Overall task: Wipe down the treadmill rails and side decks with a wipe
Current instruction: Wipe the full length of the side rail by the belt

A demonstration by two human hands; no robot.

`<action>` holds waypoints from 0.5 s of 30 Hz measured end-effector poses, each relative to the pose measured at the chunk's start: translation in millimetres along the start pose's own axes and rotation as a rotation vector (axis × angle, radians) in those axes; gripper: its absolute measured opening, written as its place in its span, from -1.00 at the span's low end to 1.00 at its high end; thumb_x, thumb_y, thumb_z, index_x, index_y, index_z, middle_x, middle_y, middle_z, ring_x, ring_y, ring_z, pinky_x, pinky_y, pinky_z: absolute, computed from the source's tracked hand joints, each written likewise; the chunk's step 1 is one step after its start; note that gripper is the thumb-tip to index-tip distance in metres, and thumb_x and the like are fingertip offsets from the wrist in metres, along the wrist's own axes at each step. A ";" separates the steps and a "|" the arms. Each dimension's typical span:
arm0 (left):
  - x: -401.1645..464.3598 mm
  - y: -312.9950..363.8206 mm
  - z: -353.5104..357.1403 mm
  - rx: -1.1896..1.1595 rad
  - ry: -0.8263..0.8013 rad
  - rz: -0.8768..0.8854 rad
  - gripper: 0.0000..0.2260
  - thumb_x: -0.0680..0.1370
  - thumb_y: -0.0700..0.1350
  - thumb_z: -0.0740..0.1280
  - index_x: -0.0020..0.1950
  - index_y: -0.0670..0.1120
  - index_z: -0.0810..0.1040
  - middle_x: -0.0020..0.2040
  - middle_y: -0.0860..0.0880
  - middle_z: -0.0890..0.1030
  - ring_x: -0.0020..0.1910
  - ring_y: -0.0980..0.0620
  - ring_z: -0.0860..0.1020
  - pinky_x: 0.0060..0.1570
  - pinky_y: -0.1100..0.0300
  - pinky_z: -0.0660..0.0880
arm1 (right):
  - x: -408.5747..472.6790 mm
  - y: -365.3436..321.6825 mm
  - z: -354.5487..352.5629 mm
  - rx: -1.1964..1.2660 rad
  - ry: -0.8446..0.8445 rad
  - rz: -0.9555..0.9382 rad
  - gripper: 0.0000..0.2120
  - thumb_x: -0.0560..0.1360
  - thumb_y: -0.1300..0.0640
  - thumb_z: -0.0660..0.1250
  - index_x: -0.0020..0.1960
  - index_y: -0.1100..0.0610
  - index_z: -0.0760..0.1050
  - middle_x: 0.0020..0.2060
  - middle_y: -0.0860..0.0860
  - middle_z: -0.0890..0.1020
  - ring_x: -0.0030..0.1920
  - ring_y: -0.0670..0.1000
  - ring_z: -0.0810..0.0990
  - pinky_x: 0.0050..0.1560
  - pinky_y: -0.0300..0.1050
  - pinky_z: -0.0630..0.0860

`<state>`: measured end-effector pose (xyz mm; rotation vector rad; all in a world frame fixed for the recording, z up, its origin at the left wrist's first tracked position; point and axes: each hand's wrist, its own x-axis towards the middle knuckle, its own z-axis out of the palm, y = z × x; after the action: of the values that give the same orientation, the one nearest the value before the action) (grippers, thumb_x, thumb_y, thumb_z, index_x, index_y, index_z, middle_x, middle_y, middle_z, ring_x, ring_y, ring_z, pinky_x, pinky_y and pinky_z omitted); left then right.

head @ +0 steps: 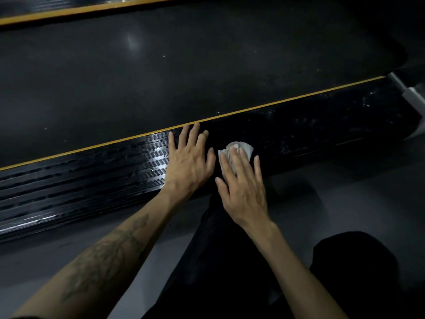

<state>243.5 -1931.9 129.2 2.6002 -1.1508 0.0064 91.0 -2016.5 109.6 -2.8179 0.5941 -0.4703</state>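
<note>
Right hand (243, 187) is flat, fingers straight, pressing a crumpled pale wipe (239, 149) onto the near side deck (310, 125). No curl, no pinch; the wipe is pinned under the fingertips, with a wad of it showing past them. The left hand (188, 157) lies just beside it, palm down, fingers spread and holding nothing, bracing on the same ribbed black deck close to the yellow stripe (276, 104) that edges it.

By my reading, this is the side-deck pass, mid-stroke. To the left the ribs gleam wet; to the right the deck shows pale specks and smears, so that stretch looks like the part left to do. The next move calls for steady downward pressure and a slide along the ribs toward the right end, with the bracing hand following or lifting clear.

Beyond the stripe runs the dull, dusty belt (184, 65), and a second yellow-edged far deck (69, 5) is cut off at the top. The upright rails are out of view. The light is dim, the person's dark trousers (230, 261) blend into the grey floor (345, 180), and a pale fitting (411, 95) at the right edge is too cropped to name.
</note>
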 end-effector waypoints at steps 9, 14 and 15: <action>0.0 0.8 0.3 -0.007 0.026 0.000 -0.45 0.64 0.14 0.01 0.54 -0.08 0.39 0.62 -0.12 0.29 0.64 -0.14 0.13 0.58 -0.28 0.00 | 13.9 11.8 -9.2 -0.046 -0.011 0.068 -0.45 0.71 -0.08 -0.03 0.65 0.09 0.20 0.64 0.08 0.19 0.65 0.07 0.10 0.63 0.23 -0.07; 0.7 0.9 2.1 -0.022 0.040 -0.012 -0.46 0.64 0.13 0.00 0.52 -0.07 0.41 0.61 -0.11 0.30 0.64 -0.13 0.14 0.59 -0.27 0.01 | 24.8 2.0 -5.6 0.005 -0.060 0.011 -0.44 0.69 -0.07 -0.02 0.62 0.12 0.25 0.62 0.08 0.23 0.64 0.09 0.15 0.62 0.22 -0.06; 0.8 0.7 2.2 -0.022 0.046 -0.013 -0.47 0.64 0.13 0.01 0.51 -0.07 0.41 0.61 -0.11 0.31 0.63 -0.13 0.15 0.58 -0.28 0.02 | 32.0 5.0 -6.1 -0.002 -0.075 0.006 -0.44 0.69 -0.07 -0.03 0.63 0.11 0.25 0.63 0.07 0.23 0.64 0.08 0.15 0.62 0.23 -0.09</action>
<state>243.2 -1933.5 127.3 2.5742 -1.1120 0.0495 114.8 -2035.5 122.2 -2.8209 0.5889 -0.3617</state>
